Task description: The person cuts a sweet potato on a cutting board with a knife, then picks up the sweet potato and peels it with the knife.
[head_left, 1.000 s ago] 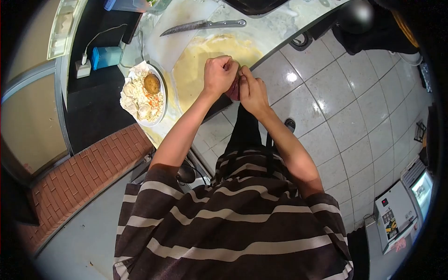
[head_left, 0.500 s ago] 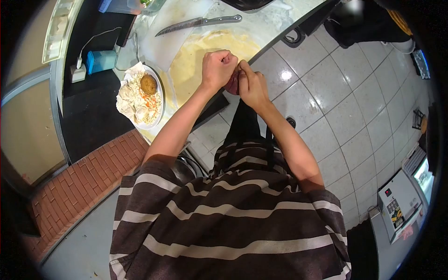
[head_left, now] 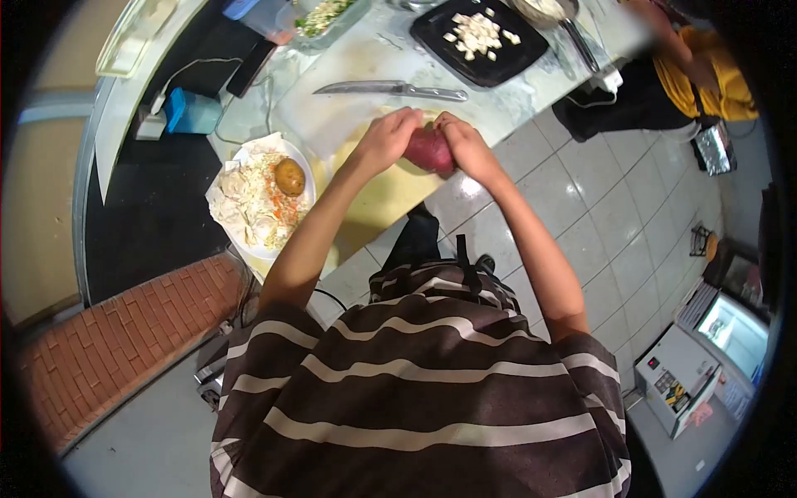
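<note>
A dark red, rounded item (head_left: 430, 152) is held between my two hands over the counter's front edge. My left hand (head_left: 388, 137) wraps round its left side, and my right hand (head_left: 466, 148) grips its upper right side. Just beyond them a kitchen knife (head_left: 390, 88) lies flat, its blade pointing left. A yellowish cutting surface (head_left: 378, 178) is under and beside my hands. To the left, a white plate (head_left: 309, 178) bears shredded food, pale folded pieces and a round brown item (head_left: 289, 177).
A black plate (head_left: 432, 41) with white cubes and a pan with a black handle (head_left: 579, 46) stand at the back. A blue box (head_left: 189, 110) and a phone (head_left: 251, 68) are at left. Another person (head_left: 706, 70) in yellow and black stands at upper right.
The view has shifted, bringing the black plate and the other person into sight. My hands have moved apart slightly, and more of the red item shows between them.
</note>
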Available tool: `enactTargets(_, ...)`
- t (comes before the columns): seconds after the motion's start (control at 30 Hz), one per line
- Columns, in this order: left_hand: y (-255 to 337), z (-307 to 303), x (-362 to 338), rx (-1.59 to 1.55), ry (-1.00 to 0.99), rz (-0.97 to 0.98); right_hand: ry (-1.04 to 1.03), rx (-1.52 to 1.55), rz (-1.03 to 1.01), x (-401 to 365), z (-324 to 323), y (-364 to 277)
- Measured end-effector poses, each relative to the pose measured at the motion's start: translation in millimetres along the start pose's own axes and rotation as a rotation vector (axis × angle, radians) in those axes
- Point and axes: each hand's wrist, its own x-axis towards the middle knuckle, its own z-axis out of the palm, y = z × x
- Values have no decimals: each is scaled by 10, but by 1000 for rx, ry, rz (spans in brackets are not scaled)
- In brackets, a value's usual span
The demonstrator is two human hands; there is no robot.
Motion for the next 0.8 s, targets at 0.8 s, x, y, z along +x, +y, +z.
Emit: enactTargets(0.8,-862,-635,-325,-50,564,-322,-83,-1076,-341,987,173,136)
